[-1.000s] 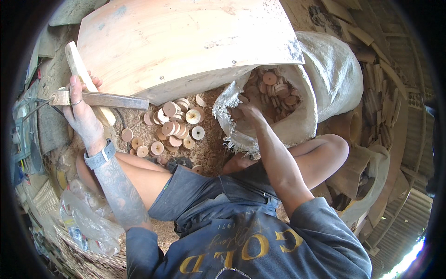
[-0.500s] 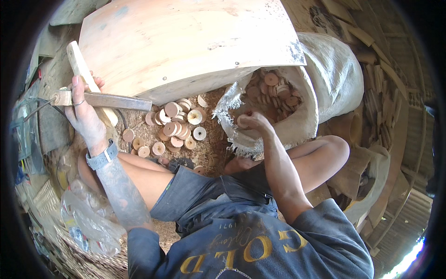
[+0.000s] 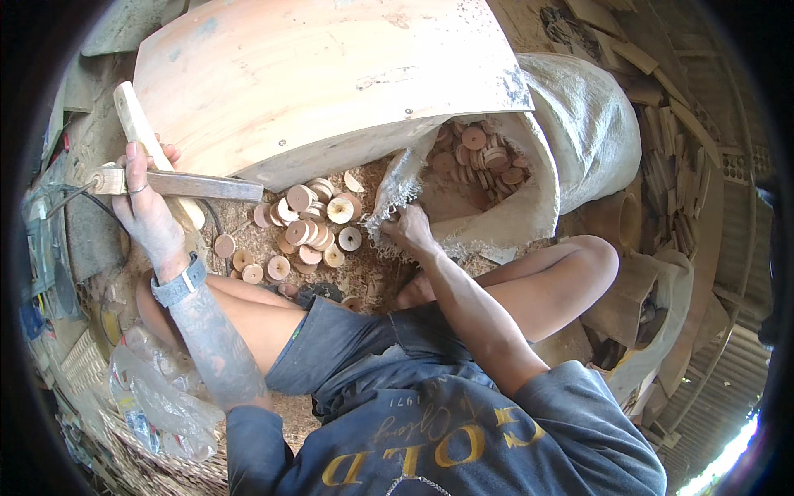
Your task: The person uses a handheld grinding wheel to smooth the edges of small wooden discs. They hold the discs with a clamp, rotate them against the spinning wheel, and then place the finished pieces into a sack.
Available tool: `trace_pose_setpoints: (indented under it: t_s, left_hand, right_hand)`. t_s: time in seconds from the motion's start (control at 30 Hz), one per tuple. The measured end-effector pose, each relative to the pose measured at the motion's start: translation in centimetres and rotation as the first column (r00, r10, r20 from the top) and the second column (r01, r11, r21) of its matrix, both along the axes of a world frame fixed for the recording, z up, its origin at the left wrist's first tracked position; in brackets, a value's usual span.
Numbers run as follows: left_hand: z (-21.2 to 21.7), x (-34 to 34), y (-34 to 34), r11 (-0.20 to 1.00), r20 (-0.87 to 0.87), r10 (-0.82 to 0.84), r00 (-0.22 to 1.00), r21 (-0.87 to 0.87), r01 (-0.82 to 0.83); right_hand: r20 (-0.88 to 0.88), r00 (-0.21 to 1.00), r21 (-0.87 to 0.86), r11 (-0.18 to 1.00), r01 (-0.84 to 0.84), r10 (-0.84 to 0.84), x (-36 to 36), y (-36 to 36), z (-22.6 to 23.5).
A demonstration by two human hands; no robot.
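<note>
My left hand [image 3: 155, 217] is closed around two crossed pieces of wood. One is a pale, smooth wooden stick [image 3: 132, 112] slanting upward; the other is a flat wooden bar [image 3: 219, 186] with a darker side, lying crosswise. At the frayed mouth of a white woven sack [image 3: 542, 194], my right hand [image 3: 408, 231] has its fingers curled in; what they hold is hidden. Inside the sack lie many small round wooden discs [image 3: 474, 138]. Between my hands, more wooden discs [image 3: 298, 198] are heaped on the shavings, several with a hole in the middle.
A large pale plywood box [image 3: 331, 66] stands ahead, its near edge close above the heap. Wood offcuts [image 3: 682, 165] are stacked at the far right. Clear plastic bags [image 3: 161, 397] lie at the lower left. Wood shavings [image 3: 376, 178] cover the floor before my crossed legs.
My right hand has drawn back from inside the sack, where it pinched a pale disc, to the left at its frayed rim. My left hand keeps its grip on the wood.
</note>
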State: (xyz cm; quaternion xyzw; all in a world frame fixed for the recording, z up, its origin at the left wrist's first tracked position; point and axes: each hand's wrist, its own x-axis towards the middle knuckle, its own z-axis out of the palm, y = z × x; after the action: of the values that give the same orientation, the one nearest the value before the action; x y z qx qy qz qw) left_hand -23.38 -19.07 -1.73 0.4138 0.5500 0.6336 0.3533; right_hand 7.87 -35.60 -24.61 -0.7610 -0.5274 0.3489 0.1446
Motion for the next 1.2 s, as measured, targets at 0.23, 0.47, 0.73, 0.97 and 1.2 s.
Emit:
trace_pose_setpoints:
  t_s: [0.23,0.47,0.73,0.97,1.2]
  left_hand:
    - [0.2,-0.4,0.2,0.999,-0.017,-0.015,1.0,0.039,0.016]
    - [0.0,-0.6,0.0,0.998,-0.004,-0.038,0.999,0.049,0.038]
    - [0.2,-0.2,0.2,0.999,0.024,-0.004,1.0,0.034,0.003]
    - [0.2,-0.5,0.2,1.0,0.025,-0.024,0.999,0.016,0.024]
    - [0.3,-0.2,0.3,1.0,0.018,-0.002,1.0,0.029,0.002]
  right_hand:
    - [0.191,0.962,-0.212,0.965,-0.153,0.195,-1.2,0.8,1.9]
    - [0.304,0.948,-0.061,0.992,0.113,-0.09,3.9,1.1,10.7]
    - [-0.462,0.865,0.254,0.964,-0.082,0.196,-2.1,2.6,14.1]
    - [-0.062,0.784,0.301,0.737,0.605,-0.618,-1.3,4.3,7.3]
    - [-0.193,0.895,0.299,0.893,-0.336,0.401,-8.5,4.5,5.8]
